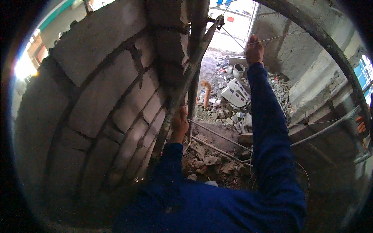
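Note:
My right hand is raised at arm's length toward the bright opening. Its fingers are closed on a thin wire, which runs off to the right from the fingertips. Lower and to the left, my left hand is closed beside a long slanting metal pole, at the edge of the block wall. Whether it grips the pole or something thin in front of it is hidden. Both arms are in dark blue sleeves.
A curved metal tube arcs overhead to the right. Crossing bars lie beyond my arms. Rubble covers the ground below, with an orange bent pipe and hollow blocks. Another person's hand shows at the right edge.

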`<state>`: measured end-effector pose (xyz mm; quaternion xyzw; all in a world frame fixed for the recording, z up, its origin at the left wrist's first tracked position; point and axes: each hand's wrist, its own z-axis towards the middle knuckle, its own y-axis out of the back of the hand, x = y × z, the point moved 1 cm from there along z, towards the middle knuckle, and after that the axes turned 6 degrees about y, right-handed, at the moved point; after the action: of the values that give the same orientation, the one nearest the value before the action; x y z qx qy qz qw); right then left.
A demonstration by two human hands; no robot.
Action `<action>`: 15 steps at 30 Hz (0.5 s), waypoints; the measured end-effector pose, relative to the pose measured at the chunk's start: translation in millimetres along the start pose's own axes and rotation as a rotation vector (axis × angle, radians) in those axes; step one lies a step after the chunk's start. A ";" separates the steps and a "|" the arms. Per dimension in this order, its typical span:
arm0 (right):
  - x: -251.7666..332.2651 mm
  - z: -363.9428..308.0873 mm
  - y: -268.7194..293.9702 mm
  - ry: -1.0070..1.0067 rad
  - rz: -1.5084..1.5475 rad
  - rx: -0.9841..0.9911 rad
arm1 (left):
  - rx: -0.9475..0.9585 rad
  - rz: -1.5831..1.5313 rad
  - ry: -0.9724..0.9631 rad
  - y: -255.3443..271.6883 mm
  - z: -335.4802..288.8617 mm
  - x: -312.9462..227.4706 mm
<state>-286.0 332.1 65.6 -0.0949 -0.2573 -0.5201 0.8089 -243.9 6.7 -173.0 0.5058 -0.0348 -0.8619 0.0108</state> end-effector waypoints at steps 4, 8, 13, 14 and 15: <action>-11.0 -22.9 -14.8 -0.046 -0.059 0.036 | 0.045 0.102 0.089 -2.1 -1.5 -15.2; -14.2 -32.1 -33.5 0.012 -0.047 -0.029 | 0.067 0.101 0.074 1.2 2.7 -19.9; -25.3 -37.5 -54.3 0.159 0.190 -0.103 | 0.055 0.193 -0.093 1.2 -0.2 -30.5; -28.5 -35.8 -56.5 0.191 0.120 -0.137 | 0.084 0.202 -0.075 1.3 2.6 -31.4; -33.1 -34.8 -58.3 0.083 0.222 -0.073 | 0.118 0.202 -0.051 1.7 5.6 -30.9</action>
<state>-337.6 318.0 12.3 -0.1305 -0.1921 -0.4400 0.8674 -233.8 6.9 -143.2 0.4773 -0.1364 -0.8655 0.0667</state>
